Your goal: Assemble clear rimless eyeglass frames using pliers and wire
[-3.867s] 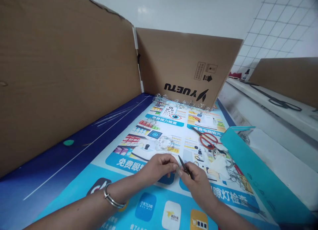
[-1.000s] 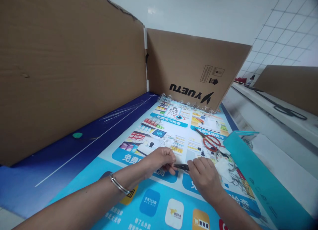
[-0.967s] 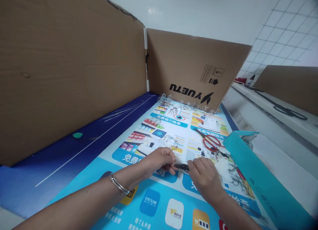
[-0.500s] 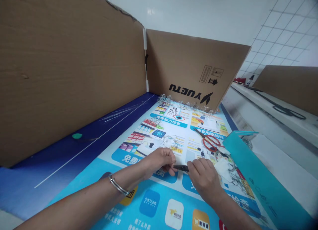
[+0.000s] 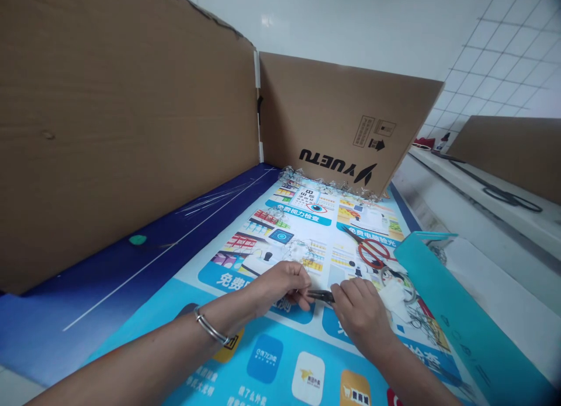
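My left hand (image 5: 280, 284), with a metal bangle on its wrist, is closed in a pinch over the printed blue poster (image 5: 272, 359) that covers the table. What it pinches is too small to make out. My right hand (image 5: 362, 312) is closed on a small dark tool (image 5: 319, 295), pliers or tweezers, held level with its tip pointing left at my left fingertips. Both hands nearly touch. A small tangle of clear beaded wire (image 5: 300, 251) lies just beyond my left hand.
Tall cardboard panels (image 5: 123, 120) wall the left and back. Red-handled scissors (image 5: 370, 251) and metal rings lie right of my hands beside a teal bag (image 5: 456, 318). Clear beaded pieces (image 5: 328, 184) line the back panel. A white ledge with black cable runs on the right.
The dark tool pointed up 3.9 s ago; it lies level toward my left fingers. Over the last second both hands have stayed nearly still.
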